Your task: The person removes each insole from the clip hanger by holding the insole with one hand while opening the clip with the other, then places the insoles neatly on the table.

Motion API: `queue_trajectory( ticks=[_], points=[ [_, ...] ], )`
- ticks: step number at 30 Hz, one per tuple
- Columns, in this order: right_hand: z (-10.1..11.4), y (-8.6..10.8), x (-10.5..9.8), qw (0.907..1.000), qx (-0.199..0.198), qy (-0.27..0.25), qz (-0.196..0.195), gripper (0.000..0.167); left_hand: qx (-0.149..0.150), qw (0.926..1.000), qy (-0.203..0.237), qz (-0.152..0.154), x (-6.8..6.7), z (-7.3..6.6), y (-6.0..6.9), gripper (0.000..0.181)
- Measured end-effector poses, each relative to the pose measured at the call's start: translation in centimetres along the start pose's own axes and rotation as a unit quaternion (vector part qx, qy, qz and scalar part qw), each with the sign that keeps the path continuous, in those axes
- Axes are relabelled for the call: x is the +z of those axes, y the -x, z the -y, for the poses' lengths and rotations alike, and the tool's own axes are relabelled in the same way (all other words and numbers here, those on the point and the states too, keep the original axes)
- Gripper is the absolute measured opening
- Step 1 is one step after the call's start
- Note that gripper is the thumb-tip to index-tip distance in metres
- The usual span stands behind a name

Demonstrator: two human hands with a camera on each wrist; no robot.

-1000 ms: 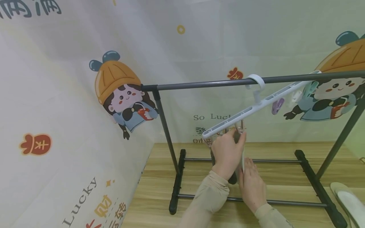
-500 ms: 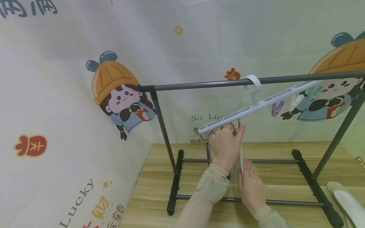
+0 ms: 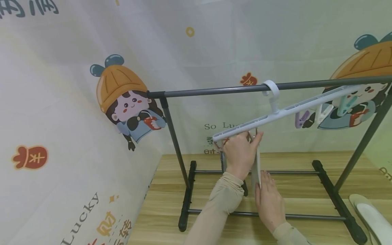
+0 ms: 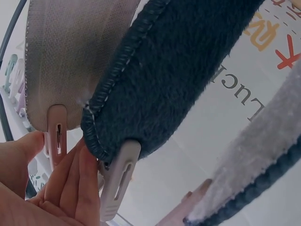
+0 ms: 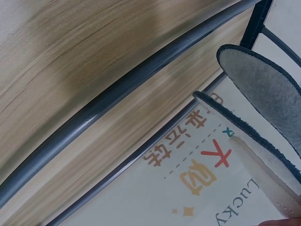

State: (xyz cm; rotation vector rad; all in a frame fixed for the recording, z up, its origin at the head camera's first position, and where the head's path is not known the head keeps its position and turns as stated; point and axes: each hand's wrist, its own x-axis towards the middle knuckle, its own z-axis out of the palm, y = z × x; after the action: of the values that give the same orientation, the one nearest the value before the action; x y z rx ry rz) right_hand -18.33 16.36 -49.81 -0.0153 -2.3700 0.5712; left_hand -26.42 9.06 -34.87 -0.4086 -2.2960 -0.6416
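Beneath the left arm of a white clip hanger (image 3: 245, 128), my left hand (image 3: 240, 154) pinches a pink clip (image 4: 57, 127) at the end of a beige insole (image 4: 70, 61). The left wrist view shows a dark blue fuzzy insole (image 4: 155, 80) beside those fingers, gripped by a grey clip (image 4: 123, 172). A third insole (image 4: 258, 155), white and fluffy with a blue edge, hangs at the right. Lower down, my right hand (image 3: 271, 200) rests with straight fingers against the beige insole (image 3: 256, 172); only a bit of that hand (image 5: 282, 222) shows in the right wrist view.
The hanger hooks over the dark rail (image 3: 214, 91) of a rack. Purple, white and green clips (image 3: 323, 113) hang from its right arm. The rack's black feet (image 3: 187, 200) stand on a wood-grain surface (image 3: 300, 194). Pale slippers or insoles (image 3: 372, 217) lie at the lower right.
The hanger has turned on the rail, its right end swinging outward to the right and down along with the coloured clips. Both hands keep nearly the same places on the insole.
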Motion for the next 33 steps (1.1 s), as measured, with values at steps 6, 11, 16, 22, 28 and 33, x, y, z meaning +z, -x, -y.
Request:
queue_trajectory(
  ticks=[6,11,16,22,28,33],
  points=[
    [-0.08,0.04,-0.01,1.0000,-0.001,0.004,-0.006,0.045,-0.002,0.9997,0.022,0.005,0.06,0.01,0.06,0.041],
    [-0.22,0.06,0.03,0.9999,-0.009,0.005,-0.012,0.046,-0.011,0.9992,0.036,0.007,0.10,-0.09,0.05,0.041],
    [-0.18,0.11,0.07,0.9997,-0.013,0.005,-0.020,0.046,-0.014,0.9982,0.056,0.016,-0.04,-0.23,0.10,0.045],
    [0.00,0.14,0.00,0.9997,-0.013,0.000,-0.021,0.046,-0.005,0.9980,0.062,0.009,-0.15,-0.36,0.09,0.046],
    [-0.21,0.29,-0.43,0.9998,-0.007,0.002,-0.017,0.047,0.005,0.9990,0.044,-0.005,0.01,-0.52,0.04,0.046],
    [-0.61,0.55,-0.62,0.9999,-0.002,0.000,-0.013,0.048,0.018,0.9991,0.036,-0.017,0.19,-0.60,0.05,0.044]
  ],
)
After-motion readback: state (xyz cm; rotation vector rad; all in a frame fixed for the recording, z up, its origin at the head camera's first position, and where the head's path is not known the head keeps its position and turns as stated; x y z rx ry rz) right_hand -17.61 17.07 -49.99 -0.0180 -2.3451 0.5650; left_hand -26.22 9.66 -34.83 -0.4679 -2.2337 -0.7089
